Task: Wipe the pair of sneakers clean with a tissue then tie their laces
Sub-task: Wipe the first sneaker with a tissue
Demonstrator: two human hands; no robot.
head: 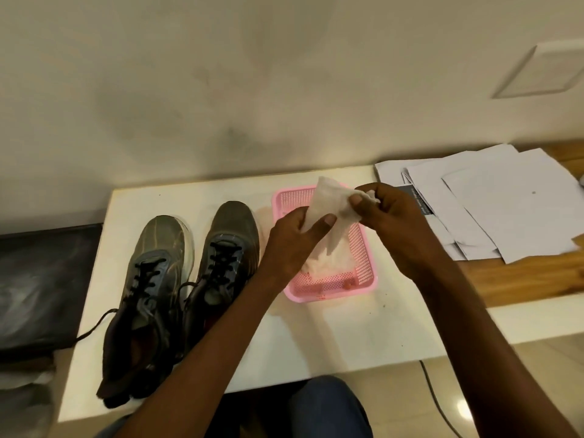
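Two dark grey sneakers with black laces stand side by side on the white table (347, 336), toes pointing away: the left sneaker (151, 279) and the right sneaker (226, 248). Their laces hang loose, and one lace end trails off the left sneaker toward the table edge. Both hands hold a white tissue (331, 203) up over a pink basket (363, 279). My left hand (294, 235) pinches its lower left part and my right hand (388, 216) pinches its right edge. More crumpled tissue lies inside the basket.
Several loose white paper sheets (505, 203) lie on a wooden surface (521, 279) to the right. A dark object (41, 279) sits left of the table. A wall rises right behind the table. A cable (436, 403) runs across the floor below.
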